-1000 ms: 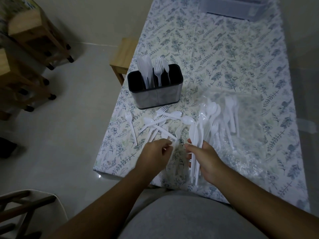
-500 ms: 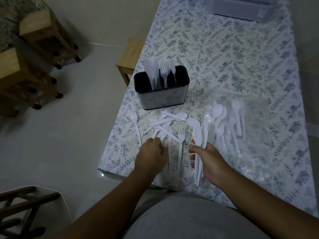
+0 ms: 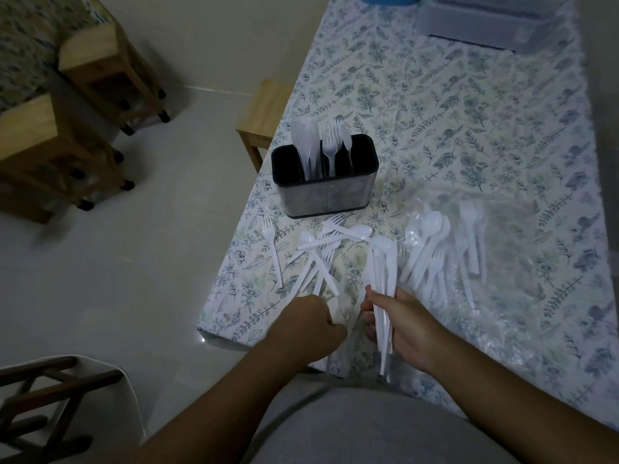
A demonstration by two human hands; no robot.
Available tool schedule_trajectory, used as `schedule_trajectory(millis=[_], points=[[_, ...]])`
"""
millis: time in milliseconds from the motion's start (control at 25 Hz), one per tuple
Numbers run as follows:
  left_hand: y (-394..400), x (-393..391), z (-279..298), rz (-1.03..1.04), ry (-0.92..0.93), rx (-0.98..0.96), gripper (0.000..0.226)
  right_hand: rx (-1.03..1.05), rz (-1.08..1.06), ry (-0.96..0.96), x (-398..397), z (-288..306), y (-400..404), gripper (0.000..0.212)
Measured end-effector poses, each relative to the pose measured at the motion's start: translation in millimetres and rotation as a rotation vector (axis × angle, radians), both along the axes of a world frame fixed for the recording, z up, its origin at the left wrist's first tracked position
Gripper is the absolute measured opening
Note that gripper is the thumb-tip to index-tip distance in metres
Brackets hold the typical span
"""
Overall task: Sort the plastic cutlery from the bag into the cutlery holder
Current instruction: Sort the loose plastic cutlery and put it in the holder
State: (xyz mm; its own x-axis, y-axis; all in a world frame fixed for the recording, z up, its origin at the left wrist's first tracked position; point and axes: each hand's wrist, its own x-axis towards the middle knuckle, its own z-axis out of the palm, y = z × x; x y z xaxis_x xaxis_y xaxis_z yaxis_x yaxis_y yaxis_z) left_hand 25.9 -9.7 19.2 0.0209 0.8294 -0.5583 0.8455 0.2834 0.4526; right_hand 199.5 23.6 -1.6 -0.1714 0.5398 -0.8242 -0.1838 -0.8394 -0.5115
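Note:
A black and steel cutlery holder (image 3: 325,195) stands near the table's left edge with white knives and forks upright in it. In front of it lies a loose pile of white forks and spoons (image 3: 321,249), and a lone fork (image 3: 273,252) sits to its left. My left hand (image 3: 308,326) is curled over the pile's handle ends and seems to pinch one handle. My right hand (image 3: 408,326) grips a bundle of white spoons (image 3: 382,272), bowls pointing away from me. The clear plastic bag (image 3: 502,262) to the right holds several more pieces.
The table (image 3: 435,112) has a floral cloth. A clear plastic box (image 3: 485,25) sits at the far end. A wooden stool (image 3: 268,112) stands by the table's left edge, wooden carts (image 3: 100,61) further left, a dark chair (image 3: 40,413) at bottom left.
My left hand moved left from beside my right hand to the handle ends of the loose pile and curled there. My right hand keeps holding its bundle.

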Motion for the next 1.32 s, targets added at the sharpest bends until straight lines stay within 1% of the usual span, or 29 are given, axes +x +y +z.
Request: schedule_trajectory(millis=[120,240,320,360,400,440,480,520,560,600,640,680,720,760,800,840,880,920,960,1000,1040,1080,1120,1160,1240,1320], points=[[-6,11,18,0.013,-0.071,0.041,0.033,0.007,0.006,0.023,-3,6,0,0.032],[3,24,24,-0.010,-0.101,0.155,0.025,0.057,-0.010,0.074,-5,10,4,0.032],[11,32,25,-0.067,-0.127,0.245,0.024,0.101,-0.045,0.026,-7,13,8,0.027],[14,36,26,-0.041,-0.173,0.288,0.021,0.124,-0.077,-0.005,-8,14,12,0.024],[15,39,27,0.058,-0.243,0.318,0.020,0.150,-0.128,-0.015,-7,18,19,0.020],[16,42,29,0.238,-0.340,0.316,0.020,0.185,-0.209,0.015,-6,24,27,0.014],[18,44,29,0.483,-0.471,0.271,0.022,0.224,-0.318,0.062,-4,31,36,0.009],[22,44,28,0.781,-0.639,0.169,0.028,0.252,-0.429,0.108,-3,39,43,0.006],[27,45,26,1.071,-0.821,0.024,0.035,0.270,-0.511,0.142,-5,47,48,0.007],[32,48,27,1.289,-0.976,-0.113,0.040,0.286,-0.528,0.151,-11,54,48,0.011],[37,54,28,1.409,-1.089,-0.201,0.044,0.296,-0.482,0.135,-20,58,42,0.014],[42,62,31,1.432,-1.163,-0.238,0.046,0.312,-0.382,0.078,-29,59,32,0.015],[43,71,35,1.395,-1.202,-0.227,0.047,0.336,-0.249,-0.014,-37,58,22,0.014],[42,76,39,1.347,-1.193,-0.191,0.048,0.354,-0.144,-0.098,-41,57,15,0.014],[41,78,42,1.295,-1.155,-0.145,0.047,0.366,-0.086,-0.133,-41,56,13,0.013],[38,75,40,1.201,-1.085,-0.055,0.044,0.372,-0.065,-0.123,-36,54,16,0.013],[38,64,31,1.054,-0.924,0.098,0.037,0.360,-0.081,-0.096,-28,50,21,0.012],[40,48,19,0.823,-0.644,0.277,0.032,0.321,-0.118,-0.085,-18,45,26,0.011],[45,31,3,0.560,-0.348,0.392,0.038,0.264,-0.144,-0.103,-9,39,29,0.012],[48,17,-13,0.341,-0.138,0.425,0.050,0.202,-0.136,-0.151,-2,33,27,0.012],[51,8,-24,0.186,-0.019,0.366,0.061,0.158,-0.095,-0.204,3,26,23,0.012],[53,6,-30,0.087,0.039,0.265,0.067,0.133,-0.043,-0.241,7,19,17,0.011],[50,9,-33,0.018,0.062,0.175,0.071,0.125,0.004,-0.260,10,15,11,0.010],[46,14,-35,-0.034,0.068,0.125,0.071,0.130,0.036,-0.277,13,11,7,0.008],[35,23,-36,-0.050,0.042,0.180,0.068,0.174,0.053,-0.313,15,13,8,0.009],[26,31,-27,0.127,-0.088,0.317,0.059,0.244,0.083,-0.378,14,21,11,0.024]])
